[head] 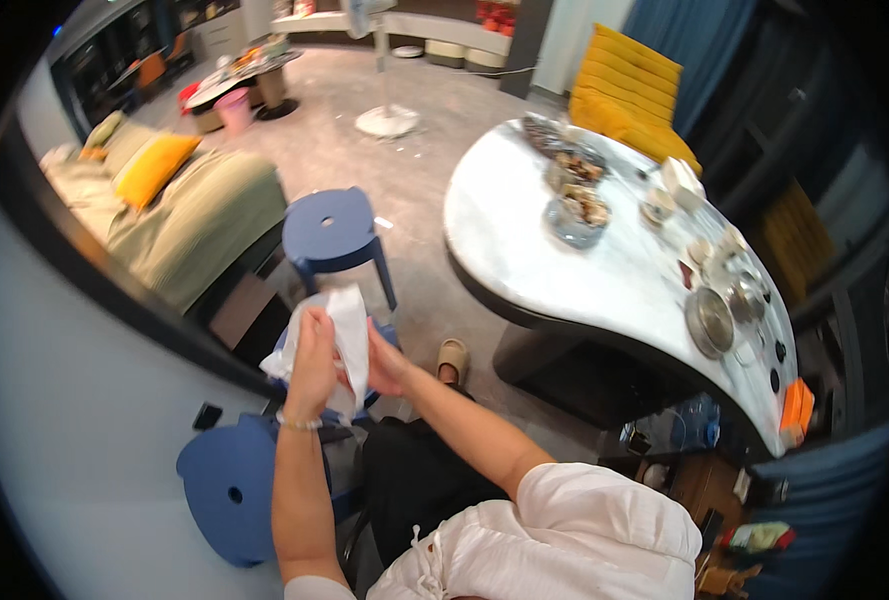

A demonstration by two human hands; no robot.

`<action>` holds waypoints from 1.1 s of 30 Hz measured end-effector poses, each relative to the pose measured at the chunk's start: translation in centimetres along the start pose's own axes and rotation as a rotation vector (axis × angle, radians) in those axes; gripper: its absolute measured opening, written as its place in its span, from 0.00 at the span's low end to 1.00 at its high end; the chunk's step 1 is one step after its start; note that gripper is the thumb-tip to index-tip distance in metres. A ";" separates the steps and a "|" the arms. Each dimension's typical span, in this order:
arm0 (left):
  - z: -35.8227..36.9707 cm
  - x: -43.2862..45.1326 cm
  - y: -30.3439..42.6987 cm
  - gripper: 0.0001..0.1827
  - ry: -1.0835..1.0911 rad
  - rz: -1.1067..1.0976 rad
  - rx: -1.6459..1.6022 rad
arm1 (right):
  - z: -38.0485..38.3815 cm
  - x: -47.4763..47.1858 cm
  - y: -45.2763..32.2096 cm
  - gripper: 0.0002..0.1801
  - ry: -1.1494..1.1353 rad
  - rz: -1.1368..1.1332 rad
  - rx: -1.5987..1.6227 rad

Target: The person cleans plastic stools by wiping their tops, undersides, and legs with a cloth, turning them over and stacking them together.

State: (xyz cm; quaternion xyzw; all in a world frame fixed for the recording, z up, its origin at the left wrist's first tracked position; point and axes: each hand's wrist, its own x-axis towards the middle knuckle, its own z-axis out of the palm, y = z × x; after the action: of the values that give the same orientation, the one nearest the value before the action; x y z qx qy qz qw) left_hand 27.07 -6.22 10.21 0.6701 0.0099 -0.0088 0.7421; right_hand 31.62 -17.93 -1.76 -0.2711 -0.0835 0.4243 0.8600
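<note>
A white sheet of tissue or thin cloth (350, 330), crumpled at its edges, is between my two hands, above a blue plastic stool that it partly hides. My left hand (315, 364), with a beaded bracelet at the wrist, holds it from the left side, fingers curled at its middle. My right hand (386, 361) is at the sheet's right edge; its fingertips are hidden behind the sheet, so its grip is not plain. Just beyond my hands stands another blue plastic stool (332, 229).
At the right stands a white marble-look table (512, 225) with food bowls, a metal pot (708, 322) and a tissue box. A blue stool (227, 487) is at lower left, beside the wall. Beyond are a sofa (211, 217), a standing fan's base (386, 121) and a yellow chair (624, 90).
</note>
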 end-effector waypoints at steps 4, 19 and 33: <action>4.6 -1.0 0.5 0.09 -0.199 0.049 0.136 | -0.3 -1.7 -0.3 0.38 -0.004 -0.029 0.223; -8.1 -3.0 -9.9 0.06 0.695 -0.025 0.095 | 0.8 -1.9 -2.4 0.25 0.605 -0.110 -0.254; -8.5 -4.8 -13.2 0.13 0.948 -0.287 -0.341 | -12.2 5.2 9.7 0.38 0.486 -0.072 -1.996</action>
State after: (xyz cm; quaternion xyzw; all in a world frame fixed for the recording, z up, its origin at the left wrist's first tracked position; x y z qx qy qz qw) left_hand 21.88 0.86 -3.67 0.4623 0.4377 0.1955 0.7460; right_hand 32.82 -13.92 -17.60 -0.9384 -0.2299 0.0690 0.2484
